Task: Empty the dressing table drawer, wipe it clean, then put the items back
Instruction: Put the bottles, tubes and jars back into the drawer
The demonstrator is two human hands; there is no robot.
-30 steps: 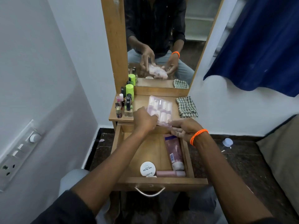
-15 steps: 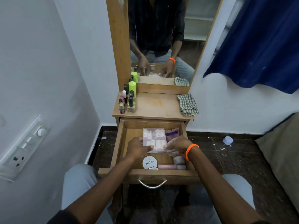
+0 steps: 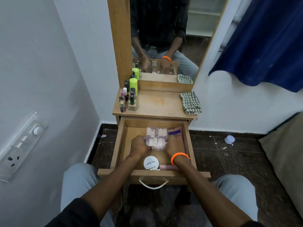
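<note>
A: Head view, biggest thing first: what's there?

B: Dresser (image 3: 157, 104) against a white wall, with its mirror (image 3: 164, 38) cut off at the top. The mirror shows a person only from the chest down, both hands down in the drawer.

A: And the drawer?

B: Drawer (image 3: 122, 145) is pulled fully out toward the knees, metal handle (image 3: 153, 185) in front. Its floor is partly hidden by both forearms.

A: On top of the dresser?

B: Checked cloth (image 3: 191, 103) lies folded at the right edge. Bottles (image 3: 129, 97) cluster at the back left corner, a lime green one the tallest; their labels are too small to read.

A: What are the hands doing?

B: Both sit on a clear pack (image 3: 156, 136) of small pale pieces lying flat in the middle of the drawer. Left hand (image 3: 141, 146) has its fingers curled round the pack's near left edge. Right hand (image 3: 174, 145), with an orange band (image 3: 180, 157) at the wrist, grips the near right edge; its fingertips are tucked out of sight.

A: Anything else inside?

B: Purple-and-pink tube (image 3: 175, 132) lies along the right wall, mostly covered by the right hand. White round tub (image 3: 151, 162), printed "NAIL POLISH", sits near the front between the wrists. Just right of it lies a pink tube (image 3: 165, 167), its far end hidden under the right wrist.
</note>
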